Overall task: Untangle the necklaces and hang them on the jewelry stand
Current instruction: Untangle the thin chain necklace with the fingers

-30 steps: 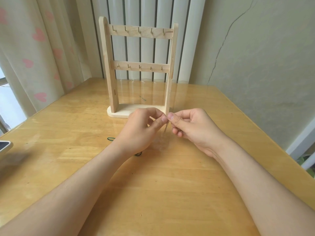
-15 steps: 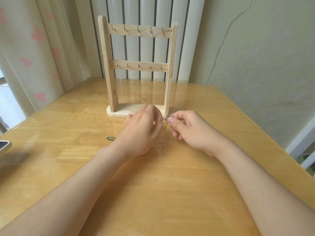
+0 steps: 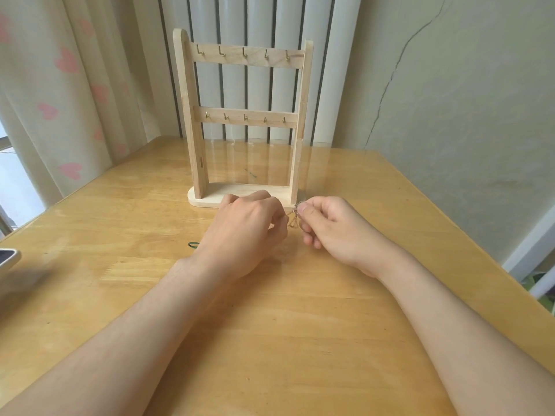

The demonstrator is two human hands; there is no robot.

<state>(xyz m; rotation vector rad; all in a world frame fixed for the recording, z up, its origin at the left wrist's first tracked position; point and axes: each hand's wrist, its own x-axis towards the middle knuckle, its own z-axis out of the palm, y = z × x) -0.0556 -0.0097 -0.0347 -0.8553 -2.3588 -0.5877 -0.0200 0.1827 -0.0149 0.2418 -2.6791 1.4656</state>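
A thin chain necklace (image 3: 292,221) stretches between my two hands just in front of the wooden jewelry stand (image 3: 244,115). My left hand (image 3: 249,232) pinches one end with curled fingers, its back turned up. My right hand (image 3: 327,226) pinches a small bunch of silvery chain at the thumb tip. A dark green cord (image 3: 193,245) peeks out from under my left wrist on the table; most of it is hidden. The stand has two rails of small brass hooks, all bare.
The wooden table (image 3: 270,340) spreads out below my forearms. A phone-like device (image 3: 7,259) lies at the left edge. Curtains with pink hearts hang at the left, and a white radiator stands behind the stand.
My hands have drawn slightly apart, so a short length of chain now shows between them. My left hand has turned its back further upward.
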